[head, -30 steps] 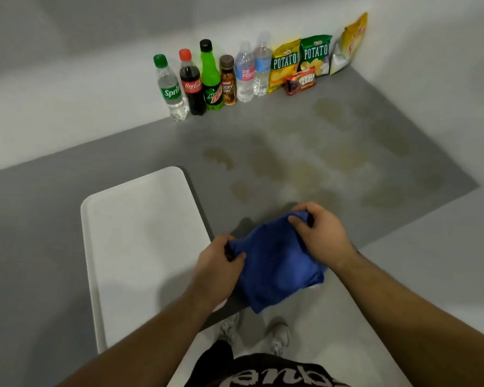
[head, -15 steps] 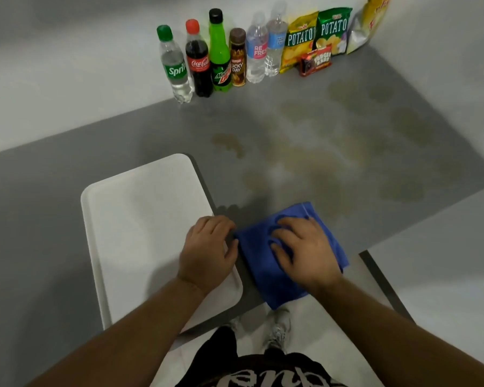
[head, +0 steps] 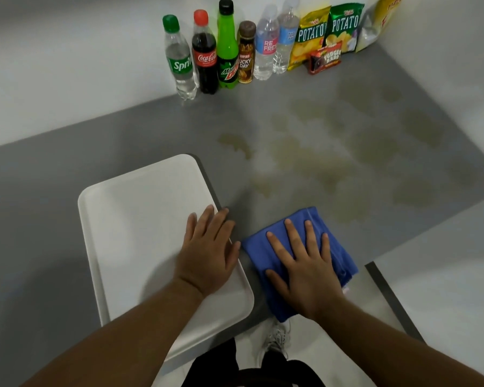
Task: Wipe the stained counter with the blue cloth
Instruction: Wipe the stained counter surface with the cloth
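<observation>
Stains (head: 344, 157) lie beyond the blue cloth (head: 266, 248) under the flat, open right hand (head: 305, 272); left hand (head: 207, 252) rests spread on the white tray (head: 129, 219).

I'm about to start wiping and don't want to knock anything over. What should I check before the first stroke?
1. Contact: right hand lies flat on the blue cloth, fingers spread: ok.
2. Placement: blue cloth fully on the counter: not ok, its near corner seems to hang past the front edge.
3. Path: stains lie beyond the cloth with nothing between: ok.
4. Other hand: left hand rests on the white tray, beside the cloth: ok.
5. Sweep room: bottles and snack packs outside the wiping area: cannot tell, the far stains reach close to them.
</observation>
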`<act>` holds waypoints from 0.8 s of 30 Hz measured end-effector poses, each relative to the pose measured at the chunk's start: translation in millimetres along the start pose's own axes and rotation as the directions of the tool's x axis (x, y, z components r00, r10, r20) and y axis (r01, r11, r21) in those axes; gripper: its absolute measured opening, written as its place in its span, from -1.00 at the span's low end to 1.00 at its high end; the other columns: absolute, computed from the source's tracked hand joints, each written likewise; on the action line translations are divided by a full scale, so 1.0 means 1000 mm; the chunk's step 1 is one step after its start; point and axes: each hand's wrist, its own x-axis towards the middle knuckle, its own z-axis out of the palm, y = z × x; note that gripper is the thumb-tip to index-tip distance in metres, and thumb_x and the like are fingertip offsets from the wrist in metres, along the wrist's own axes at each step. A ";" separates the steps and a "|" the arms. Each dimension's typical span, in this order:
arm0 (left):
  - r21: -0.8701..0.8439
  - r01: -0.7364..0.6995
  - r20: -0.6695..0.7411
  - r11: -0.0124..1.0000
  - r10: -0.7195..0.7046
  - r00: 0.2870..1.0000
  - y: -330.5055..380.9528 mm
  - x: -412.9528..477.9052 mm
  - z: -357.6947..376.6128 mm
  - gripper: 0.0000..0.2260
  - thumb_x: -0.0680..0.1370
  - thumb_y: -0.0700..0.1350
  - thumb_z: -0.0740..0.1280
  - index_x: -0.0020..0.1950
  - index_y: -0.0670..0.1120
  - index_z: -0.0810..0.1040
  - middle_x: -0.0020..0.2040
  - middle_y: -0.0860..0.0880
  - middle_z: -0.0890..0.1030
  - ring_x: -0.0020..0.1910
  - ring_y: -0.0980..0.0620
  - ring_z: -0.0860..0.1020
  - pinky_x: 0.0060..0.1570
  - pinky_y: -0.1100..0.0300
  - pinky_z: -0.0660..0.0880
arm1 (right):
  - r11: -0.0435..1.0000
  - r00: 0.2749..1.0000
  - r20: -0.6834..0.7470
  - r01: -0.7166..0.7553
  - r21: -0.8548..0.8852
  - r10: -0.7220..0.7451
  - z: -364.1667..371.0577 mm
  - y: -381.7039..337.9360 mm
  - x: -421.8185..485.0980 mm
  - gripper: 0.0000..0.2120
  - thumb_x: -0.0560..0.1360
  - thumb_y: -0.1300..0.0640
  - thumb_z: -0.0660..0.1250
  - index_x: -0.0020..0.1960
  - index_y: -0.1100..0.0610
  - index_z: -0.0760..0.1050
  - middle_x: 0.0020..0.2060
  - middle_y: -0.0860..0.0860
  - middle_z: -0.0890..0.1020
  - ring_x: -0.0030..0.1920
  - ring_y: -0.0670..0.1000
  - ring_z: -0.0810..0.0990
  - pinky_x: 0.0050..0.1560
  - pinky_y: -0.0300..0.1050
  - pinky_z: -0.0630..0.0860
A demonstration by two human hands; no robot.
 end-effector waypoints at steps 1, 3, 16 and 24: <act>0.003 -0.002 -0.003 1.000 0.002 1.000 0.000 0.000 0.001 -0.56 0.68 0.15 0.14 0.39 -0.09 0.54 0.52 -0.10 0.47 0.59 -0.19 0.29 0.55 -0.29 0.20 | 1.000 1.000 -0.001 0.004 0.001 -0.004 0.001 -0.003 0.004 -0.29 0.63 -0.44 -0.08 0.68 -0.18 -0.10 0.68 0.07 -0.02 0.65 0.30 -0.12 0.55 0.47 -0.03; 0.017 -0.003 -0.002 1.000 0.003 1.000 -0.001 0.001 0.002 -0.56 0.69 0.15 0.13 0.40 -0.09 0.53 0.51 -0.11 0.47 0.60 -0.19 0.29 0.55 -0.29 0.21 | 1.000 1.000 -0.020 0.011 0.007 -0.011 0.000 -0.006 0.014 -0.33 0.66 -0.36 -0.09 0.69 -0.12 -0.05 0.68 0.07 0.01 0.66 0.26 -0.12 0.56 0.44 -0.02; 0.060 0.008 0.005 0.998 -0.008 1.000 0.000 0.002 0.004 -0.57 0.65 0.13 0.19 0.41 -0.08 0.50 0.51 -0.13 0.47 0.59 -0.21 0.30 0.54 -0.30 0.23 | 0.996 0.998 -0.018 -0.061 0.063 0.063 -0.003 -0.012 0.029 -0.29 0.66 -0.39 -0.13 0.69 -0.08 -0.19 0.68 -0.03 -0.13 0.66 0.15 -0.23 0.60 0.34 -0.16; 0.023 -0.045 -0.020 0.999 0.045 0.999 -0.009 0.016 -0.011 -0.52 0.59 0.21 0.25 0.35 -0.09 0.55 0.35 -0.12 0.57 0.37 -0.17 0.50 0.39 -0.12 0.45 | 0.981 0.982 0.036 -0.185 0.057 0.183 -0.009 0.019 0.025 -0.15 0.48 -0.62 -0.09 0.63 -0.29 -0.28 0.67 -0.07 -0.18 0.64 0.14 -0.31 0.58 0.38 -0.23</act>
